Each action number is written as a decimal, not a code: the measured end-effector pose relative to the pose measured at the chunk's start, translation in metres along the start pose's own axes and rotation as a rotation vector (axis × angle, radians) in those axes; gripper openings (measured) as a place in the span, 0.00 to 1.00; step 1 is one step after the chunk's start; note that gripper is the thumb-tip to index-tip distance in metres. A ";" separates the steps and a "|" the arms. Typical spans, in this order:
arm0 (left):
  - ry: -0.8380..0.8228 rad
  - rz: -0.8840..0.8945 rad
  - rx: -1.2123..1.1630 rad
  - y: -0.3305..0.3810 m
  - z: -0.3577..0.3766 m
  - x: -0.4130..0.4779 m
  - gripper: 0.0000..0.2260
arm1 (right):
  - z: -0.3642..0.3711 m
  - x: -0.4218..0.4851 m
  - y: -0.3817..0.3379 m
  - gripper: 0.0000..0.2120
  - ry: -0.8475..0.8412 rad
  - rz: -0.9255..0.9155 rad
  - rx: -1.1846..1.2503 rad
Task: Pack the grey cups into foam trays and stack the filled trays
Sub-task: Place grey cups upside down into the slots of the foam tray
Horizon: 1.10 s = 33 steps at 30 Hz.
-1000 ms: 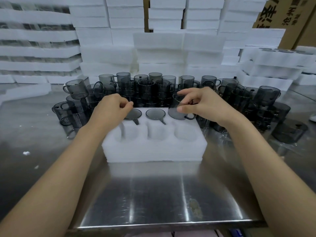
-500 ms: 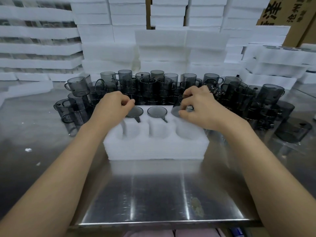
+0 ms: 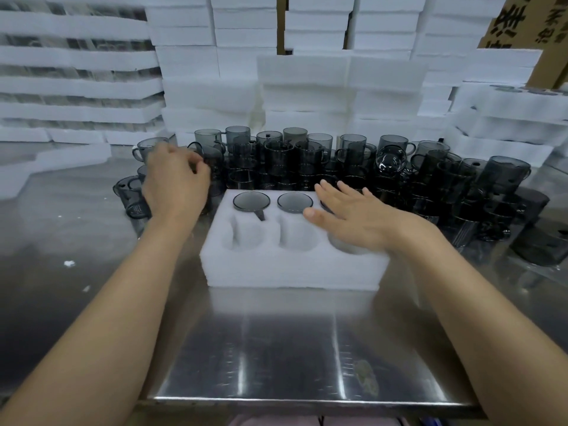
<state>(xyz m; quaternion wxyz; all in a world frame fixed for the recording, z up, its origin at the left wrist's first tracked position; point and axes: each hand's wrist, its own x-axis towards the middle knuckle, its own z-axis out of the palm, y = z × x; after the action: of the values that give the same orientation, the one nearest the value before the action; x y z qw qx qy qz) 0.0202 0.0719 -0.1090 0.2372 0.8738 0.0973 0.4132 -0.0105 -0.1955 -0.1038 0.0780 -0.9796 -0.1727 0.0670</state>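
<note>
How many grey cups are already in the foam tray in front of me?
3. The left cup and the middle cup sit in the back row of the foam tray; the third cup, at back right, is mostly hidden under the right hand.

Packing workshop, probably a factory floor, steel bench [image 3: 292,348], stacked foam trays [image 3: 307,87], printed cartons [image 3: 519,23], massed grey cups [image 3: 353,149]

The foam tray [image 3: 292,272] sits on the table [image 3: 276,348]. In its back row a cup [image 3: 251,200] stands at 11 o'clock and a second cup [image 3: 294,202] at 12. The right hand [image 3: 353,216] lies flat over the 1 o'clock pocket. Behind the tray, loose cups [image 3: 307,161] crowd from 10 to 3 o'clock, with foam stacks [image 3: 307,87] behind them.
</note>
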 end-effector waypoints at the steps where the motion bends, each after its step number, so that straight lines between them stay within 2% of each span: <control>1: 0.031 -0.038 0.089 -0.008 -0.003 0.003 0.08 | 0.001 0.000 0.000 0.38 0.012 -0.002 0.007; 4: -0.055 -0.236 0.328 -0.028 -0.009 0.012 0.18 | 0.004 -0.003 -0.001 0.38 0.050 -0.011 0.054; 6: -0.242 -0.389 0.420 -0.036 -0.011 0.015 0.22 | 0.005 -0.005 -0.001 0.37 0.069 -0.008 0.085; 8: -0.403 -0.477 0.412 -0.041 -0.010 0.016 0.24 | 0.005 -0.004 -0.001 0.36 0.092 -0.012 0.074; 11: -0.504 -0.490 0.340 -0.045 -0.006 0.019 0.25 | 0.006 -0.002 -0.002 0.34 0.135 -0.023 0.059; 16: -0.575 -0.443 0.396 -0.040 -0.006 0.021 0.26 | 0.007 0.001 -0.004 0.31 0.197 -0.014 0.095; 21: -0.503 -0.459 0.408 -0.034 -0.010 0.020 0.24 | 0.007 0.000 -0.007 0.30 0.215 -0.010 0.105; 24: -0.365 -0.381 0.348 -0.026 -0.014 0.015 0.22 | 0.007 0.000 -0.007 0.30 0.225 -0.007 0.122; 30: 0.041 -0.131 0.045 -0.011 -0.021 0.008 0.17 | 0.007 0.000 -0.007 0.30 0.228 0.003 0.106; 33: 0.099 0.035 -0.207 -0.005 -0.024 0.010 0.13 | 0.008 0.001 -0.006 0.29 0.239 0.008 0.082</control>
<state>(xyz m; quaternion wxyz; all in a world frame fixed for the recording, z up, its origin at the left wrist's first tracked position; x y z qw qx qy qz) 0.0080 0.0882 -0.0916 0.3139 0.8248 0.0506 0.4676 -0.0124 -0.1888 -0.1112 0.1379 -0.9772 -0.1555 -0.0431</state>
